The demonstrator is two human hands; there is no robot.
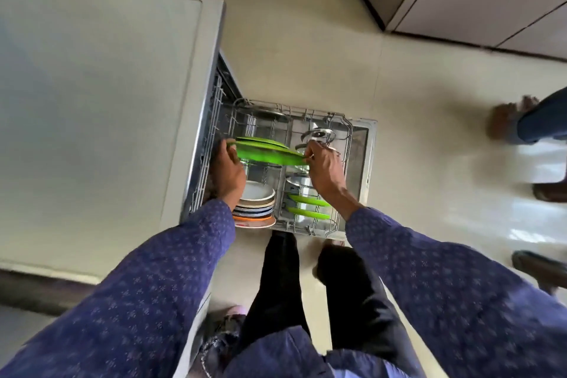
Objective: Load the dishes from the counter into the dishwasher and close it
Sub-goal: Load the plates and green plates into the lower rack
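hands — left [228,172], right [325,167] — grip green plate [270,154] | rack [346,132]: stacked bowls [256,202], pots

Both arms reach down, left hand [228,172] and right hand [325,167] curled, gripping.

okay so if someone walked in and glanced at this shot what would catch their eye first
Most likely the bright green plates, held at either edge by the left hand and the right hand over the pulled-out dishwasher rack at the centre. Next, the stack of bowls at the rack's near left corner, and two more green plates on edge at its near right. A glass pot lid sits at the rack's far right.
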